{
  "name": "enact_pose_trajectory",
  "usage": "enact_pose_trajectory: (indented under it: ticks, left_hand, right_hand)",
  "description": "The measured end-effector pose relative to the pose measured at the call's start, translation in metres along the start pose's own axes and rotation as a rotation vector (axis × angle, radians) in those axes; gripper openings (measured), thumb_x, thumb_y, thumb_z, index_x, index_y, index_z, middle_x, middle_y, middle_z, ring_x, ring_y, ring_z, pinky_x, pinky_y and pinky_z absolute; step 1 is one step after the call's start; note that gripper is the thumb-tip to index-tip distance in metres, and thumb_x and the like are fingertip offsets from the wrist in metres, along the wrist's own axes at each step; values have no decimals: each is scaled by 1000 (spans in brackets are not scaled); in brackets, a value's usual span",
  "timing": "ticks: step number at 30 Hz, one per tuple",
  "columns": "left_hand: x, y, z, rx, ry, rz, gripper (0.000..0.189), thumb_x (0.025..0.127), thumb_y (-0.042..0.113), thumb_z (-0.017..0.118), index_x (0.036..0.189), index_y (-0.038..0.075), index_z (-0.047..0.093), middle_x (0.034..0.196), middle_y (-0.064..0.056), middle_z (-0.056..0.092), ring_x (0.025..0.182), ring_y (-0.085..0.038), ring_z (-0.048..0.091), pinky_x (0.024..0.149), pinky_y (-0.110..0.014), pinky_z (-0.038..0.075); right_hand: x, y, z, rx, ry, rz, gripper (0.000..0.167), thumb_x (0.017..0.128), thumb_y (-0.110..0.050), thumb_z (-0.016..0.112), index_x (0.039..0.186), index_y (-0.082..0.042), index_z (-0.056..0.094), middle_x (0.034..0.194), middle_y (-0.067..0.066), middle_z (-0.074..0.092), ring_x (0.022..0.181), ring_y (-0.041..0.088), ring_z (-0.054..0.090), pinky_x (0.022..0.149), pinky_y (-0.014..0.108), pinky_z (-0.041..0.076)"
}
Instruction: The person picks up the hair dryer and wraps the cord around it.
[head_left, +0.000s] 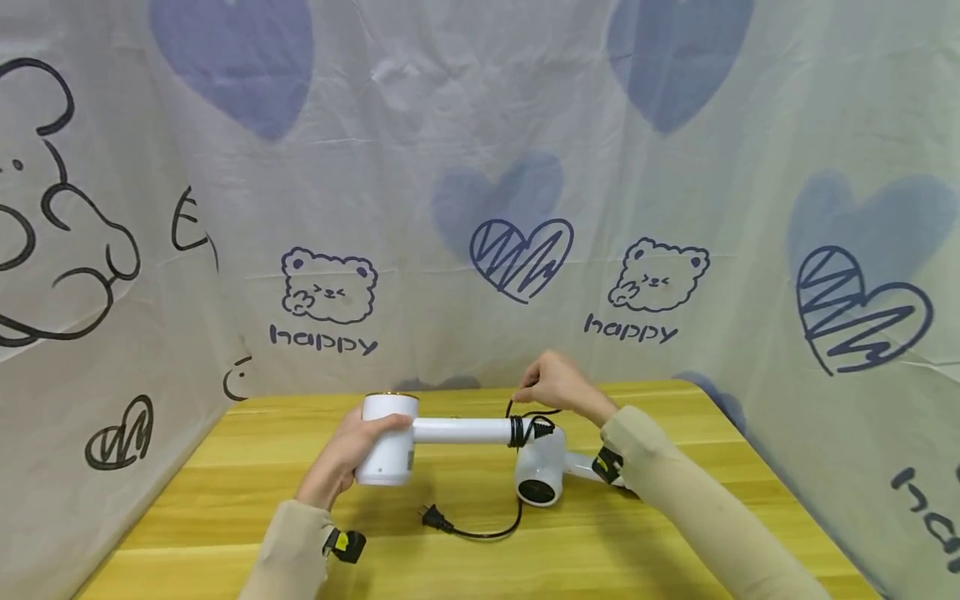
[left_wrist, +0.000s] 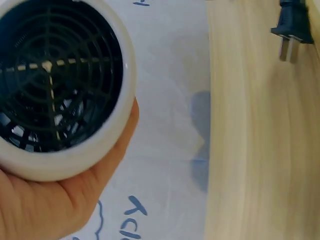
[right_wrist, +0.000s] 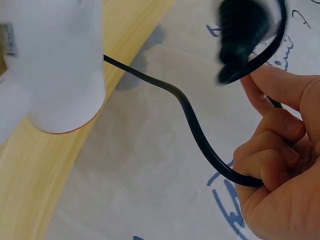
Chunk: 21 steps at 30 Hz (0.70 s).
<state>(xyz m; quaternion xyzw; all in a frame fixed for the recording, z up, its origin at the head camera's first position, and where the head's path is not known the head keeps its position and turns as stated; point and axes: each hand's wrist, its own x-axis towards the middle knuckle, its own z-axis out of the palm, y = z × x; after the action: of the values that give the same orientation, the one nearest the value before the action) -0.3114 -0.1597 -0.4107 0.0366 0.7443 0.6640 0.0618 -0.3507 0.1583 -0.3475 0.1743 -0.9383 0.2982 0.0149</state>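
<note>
Left hand (head_left: 345,454) grips a white hair dryer (head_left: 387,437); right hand (head_left: 562,386) holds a black cord (right_wrist: 195,127).
The left fingers and thumb wrap round the dryer's fat end, up over the yellow table (head_left: 262,450), and the right fingers curl round the cord. Black loops (head_left: 516,432) go round the far end of the handle. A second white hair dryer (head_left: 538,467) lies near there, with a black plug (head_left: 435,517) in front. The left wrist view shows a dark round grille (left_wrist: 55,85) inside the fat end; the head view hides it.
</note>
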Motion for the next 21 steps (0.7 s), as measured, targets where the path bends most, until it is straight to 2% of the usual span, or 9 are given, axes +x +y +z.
enact_pose_trajectory:
  ticks: [4, 7, 13, 16, 18, 21]
  left_hand:
    - [0, 3, 3, 28, 79, 27, 71, 82, 30, 75, 137, 4, 37, 111, -22, 60, 78, -27, 67, 65, -45, 60]
    - [0, 4, 3, 30, 127, 42, 74, 82, 30, 76, 138, 3, 37, 115, -24, 58, 77, -26, 67, 64, -44, 61]
    - [1, 3, 0, 9, 168, 36, 75, 83, 30, 76, 140, 3, 36, 119, -24, 55, 79, -25, 67, 65, -44, 61]
    - [2, 1, -1, 0, 178, 33, 74, 83, 29, 75, 140, 3, 36, 120, -24, 54, 79, -25, 66, 65, -44, 61]
    - [3, 0, -2, -2, 188, 30, 73, 83, 29, 75, 140, 4, 37, 120, -24, 54, 80, -25, 66, 66, -44, 61]
    - [5, 0, 0, 26, 215, 45, 72, 81, 30, 77, 136, 4, 40, 119, -23, 55, 80, -25, 66, 65, -42, 61]
  right_hand:
    - [-2, -7, -1, -9, 16, -2, 12, 86, -22, 74, 78, -16, 80, 76, -2, 72, 50, 9, 42, 48, 22, 34]
    - [-4, -12, 0, -13, 23, -7, 12, 88, -21, 72, 82, -15, 80, 81, 1, 74, 52, 9, 47, 51, 22, 39]
    - [-7, -19, 3, 1, 10, -4, 16, 91, -19, 67, 96, -10, 79, 102, 7, 75, 64, 12, 58, 58, 23, 47]
    - [-8, -20, 5, 24, 0, 5, 18, 92, -18, 65, 101, -9, 78, 107, 9, 74, 70, 11, 58, 61, 22, 48]
    - [-8, -20, 6, 41, -1, 4, 18, 93, -18, 65, 101, -9, 78, 105, 8, 74, 66, 11, 55, 58, 22, 45]
    - [-8, -19, 8, 63, -3, -11, 18, 93, -17, 63, 99, -9, 78, 92, 7, 74, 56, 8, 47, 50, 20, 38]
